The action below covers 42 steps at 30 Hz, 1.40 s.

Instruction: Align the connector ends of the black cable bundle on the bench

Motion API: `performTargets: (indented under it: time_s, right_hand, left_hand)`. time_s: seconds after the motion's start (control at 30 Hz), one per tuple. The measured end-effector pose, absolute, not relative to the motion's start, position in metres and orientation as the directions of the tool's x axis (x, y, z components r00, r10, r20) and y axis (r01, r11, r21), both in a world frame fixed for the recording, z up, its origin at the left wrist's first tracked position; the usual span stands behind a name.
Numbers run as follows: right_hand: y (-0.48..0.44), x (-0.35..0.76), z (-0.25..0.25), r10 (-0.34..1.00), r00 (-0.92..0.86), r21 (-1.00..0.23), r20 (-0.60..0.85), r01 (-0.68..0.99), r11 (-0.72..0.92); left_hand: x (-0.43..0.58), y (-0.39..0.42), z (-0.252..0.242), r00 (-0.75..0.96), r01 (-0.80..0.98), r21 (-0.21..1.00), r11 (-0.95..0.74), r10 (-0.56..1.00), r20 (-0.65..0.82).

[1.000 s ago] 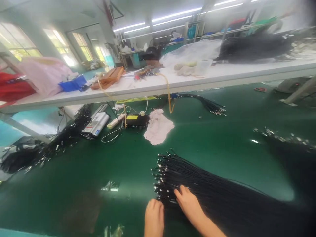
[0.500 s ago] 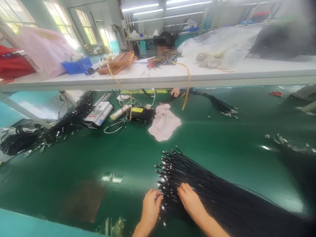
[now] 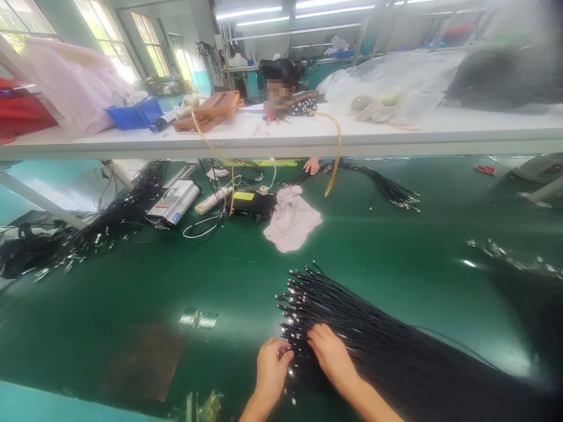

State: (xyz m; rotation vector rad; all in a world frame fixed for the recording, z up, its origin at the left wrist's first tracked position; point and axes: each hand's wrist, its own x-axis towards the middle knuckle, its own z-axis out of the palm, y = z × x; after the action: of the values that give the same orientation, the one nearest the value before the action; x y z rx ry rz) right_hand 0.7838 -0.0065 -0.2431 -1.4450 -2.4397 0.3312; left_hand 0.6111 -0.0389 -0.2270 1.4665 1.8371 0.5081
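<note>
A thick bundle of black cables [image 3: 378,334] with small metal plugs lies across the lower right of the bench, its plug ends fanned toward the left. At the left edge of those ends my left hand [image 3: 271,366] is closed in a pinch on a cable's plug end, thumb against forefinger. My right hand [image 3: 332,356] rests over the cables just behind the plugs. Its fingers are held together and bent down onto a black cable, with the fingertips partly hidden among the strands.
A pale pink cloth [image 3: 292,220] lies ahead, beside a black box with a yellow label [image 3: 250,204] and a silver device [image 3: 176,202]. More cables [image 3: 105,220] lie far left. A white shelf [image 3: 264,140] spans above. Opposite, a co-worker's hand [image 3: 312,166] touches other cables.
My right hand has shifted slightly left, toward the plug ends. My left hand has moved a little to the right, still pinching. The cable bundle has stayed in place.
</note>
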Motion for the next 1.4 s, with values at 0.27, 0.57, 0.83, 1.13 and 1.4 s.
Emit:
performTargets:
  time_s: [0.27,0.57,0.83,1.13,1.4]
  right_hand:
    - [0.000,0.769,-0.245,0.905,-0.403,-0.425,0.134,0.802,0.420]
    - [-0.041,0.793,-0.256,0.915,-0.371,-0.358,0.160,0.842,0.404]
    - [-0.032,0.781,-0.270,0.949,-0.313,-0.268,0.033,0.912,0.310]
    - [-0.015,0.780,-0.246,0.951,-0.277,-0.386,-0.140,0.899,0.205]
    - [-0.007,0.785,-0.233,0.939,-0.282,-0.496,-0.199,0.855,0.151]
  left_hand:
    - [0.612,-0.038,-0.223,-0.078,0.730,0.640,0.241,0.959,-0.272]
    - [0.622,-0.020,-0.220,-0.089,0.755,0.621,0.209,0.972,-0.219]
    - [0.627,-0.021,-0.227,-0.140,0.779,0.586,0.222,0.973,-0.182]
    - [0.648,-0.045,-0.216,-0.041,0.860,0.504,0.079,0.995,-0.085]
    - [0.662,-0.029,-0.219,-0.012,0.904,0.423,0.059,0.994,-0.113]
